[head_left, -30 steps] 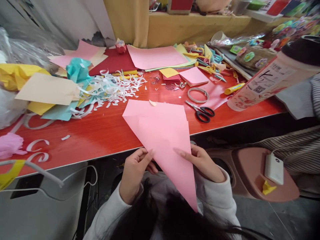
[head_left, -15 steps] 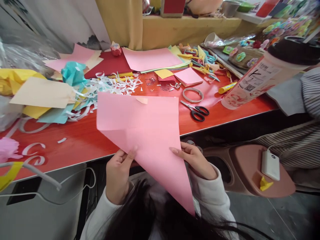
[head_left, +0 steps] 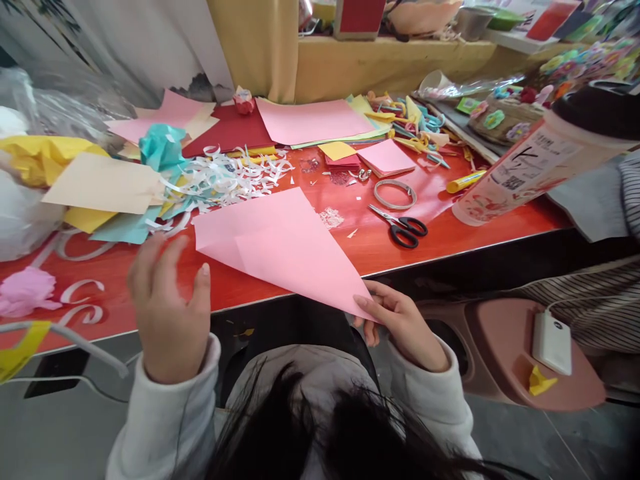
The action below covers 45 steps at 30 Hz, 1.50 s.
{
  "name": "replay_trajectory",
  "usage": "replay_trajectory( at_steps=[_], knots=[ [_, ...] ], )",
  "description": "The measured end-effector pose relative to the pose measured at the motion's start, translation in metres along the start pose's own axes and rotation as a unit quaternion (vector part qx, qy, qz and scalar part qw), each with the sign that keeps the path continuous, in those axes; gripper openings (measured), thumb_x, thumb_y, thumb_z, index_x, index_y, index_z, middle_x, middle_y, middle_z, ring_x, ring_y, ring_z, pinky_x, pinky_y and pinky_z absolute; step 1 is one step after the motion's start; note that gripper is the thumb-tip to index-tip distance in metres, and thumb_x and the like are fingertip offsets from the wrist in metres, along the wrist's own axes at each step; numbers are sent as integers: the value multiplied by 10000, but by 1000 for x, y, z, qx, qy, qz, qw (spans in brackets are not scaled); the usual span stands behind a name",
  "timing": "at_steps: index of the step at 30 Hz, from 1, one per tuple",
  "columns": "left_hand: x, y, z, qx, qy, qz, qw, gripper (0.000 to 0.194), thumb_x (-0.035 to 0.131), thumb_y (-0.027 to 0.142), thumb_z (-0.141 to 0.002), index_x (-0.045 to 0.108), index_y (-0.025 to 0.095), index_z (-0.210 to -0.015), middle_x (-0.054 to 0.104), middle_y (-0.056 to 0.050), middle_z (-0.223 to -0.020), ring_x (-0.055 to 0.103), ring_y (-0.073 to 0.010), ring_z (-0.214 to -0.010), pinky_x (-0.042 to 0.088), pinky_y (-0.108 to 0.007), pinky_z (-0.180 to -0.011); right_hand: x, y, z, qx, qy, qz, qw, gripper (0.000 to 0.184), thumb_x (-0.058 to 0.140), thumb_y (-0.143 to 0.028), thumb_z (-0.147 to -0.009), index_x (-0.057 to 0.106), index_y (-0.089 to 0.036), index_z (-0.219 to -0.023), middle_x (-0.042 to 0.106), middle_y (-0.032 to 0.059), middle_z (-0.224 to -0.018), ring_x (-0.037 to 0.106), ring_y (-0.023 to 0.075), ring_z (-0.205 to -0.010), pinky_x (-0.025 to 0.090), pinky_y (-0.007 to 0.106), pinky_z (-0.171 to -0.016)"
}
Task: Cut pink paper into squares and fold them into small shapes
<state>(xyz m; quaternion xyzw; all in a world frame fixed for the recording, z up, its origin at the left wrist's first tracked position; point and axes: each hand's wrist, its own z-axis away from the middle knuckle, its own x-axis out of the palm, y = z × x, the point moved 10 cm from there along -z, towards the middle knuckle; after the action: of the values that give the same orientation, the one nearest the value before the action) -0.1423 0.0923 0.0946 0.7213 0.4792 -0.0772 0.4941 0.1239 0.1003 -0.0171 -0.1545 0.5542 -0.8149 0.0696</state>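
While pinching the pink sheet (head_left: 280, 247) with the right hand (head_left: 400, 325), held the left hand (head_left: 169, 313) spread near that sheet's opposite end, seemingly mid-fold and needing both hands' grip next.

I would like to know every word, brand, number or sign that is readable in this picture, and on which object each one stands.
"K": a large dark mark on the tall cup reads roughly like this, but I cannot be sure.
Small print above the square code on that cup: too small to read.
Dark marks on the white and red box, upper right: too blurred.
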Motion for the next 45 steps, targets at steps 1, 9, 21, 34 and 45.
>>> replay_trajectory(
  at_steps=[1, 9, 21, 34, 45],
  knots=[
    [11, 5, -10, 46, -53, -40, 997, 357, 525, 229, -769, 528, 190, -1124, 435, -54, -1274, 341, -213, -1206, 214, -378, -1037, -1, -1, 1, -5, -1, 0, 1000, 436, 539, -361, -769, 454, -124, -1125, 578, -10, -564, 516, 78, -356, 373, 165, -320],
    [93, -16, -57, 41, -307, -10, 951, 237, 486, 334, -747, 667, 237, -866, 646, -53, -934, 568, -235, -894, 384, -358, -850, -13, -7, 13, -31, 48, 16, 998, 448, 552, -313, -773, 463, -133, -1173, 567, -13, -561, 518, 87, -411, 423, 208, -393],
    [111, 26, -10, 200, -558, 78, 801, 325, 413, 294, -828, 517, 192, -1119, 511, -78, -1113, 467, -164, -1040, 347, -310, -920, -26, -10, 18, -50, 63, 80, 994, 379, 523, -301, -792, 507, -105, -1116, 556, -14, -495, 507, 104, -461, 429, 233, -473],
    [119, 27, 10, 257, -597, 50, 758, 271, 443, 188, -786, 581, 233, -1014, 410, -46, -976, 417, -147, -947, 317, -293, -891, -35, -2, 13, -55, 70, 83, 993, 329, 513, -314, -797, 525, -112, -1057, 566, -7, -516, 508, 99, -485, 422, 228, -497],
    [98, 58, 45, 299, -665, 35, 683, 245, 533, 357, -766, 559, 278, -996, 516, -7, -1036, 419, -172, -1007, 256, -302, -904, -41, -12, 21, -98, 98, 83, 987, 316, 544, -258, -784, 532, -206, -1095, 592, -16, -602, 525, 98, -532, 435, 224, -536]
  ],
)
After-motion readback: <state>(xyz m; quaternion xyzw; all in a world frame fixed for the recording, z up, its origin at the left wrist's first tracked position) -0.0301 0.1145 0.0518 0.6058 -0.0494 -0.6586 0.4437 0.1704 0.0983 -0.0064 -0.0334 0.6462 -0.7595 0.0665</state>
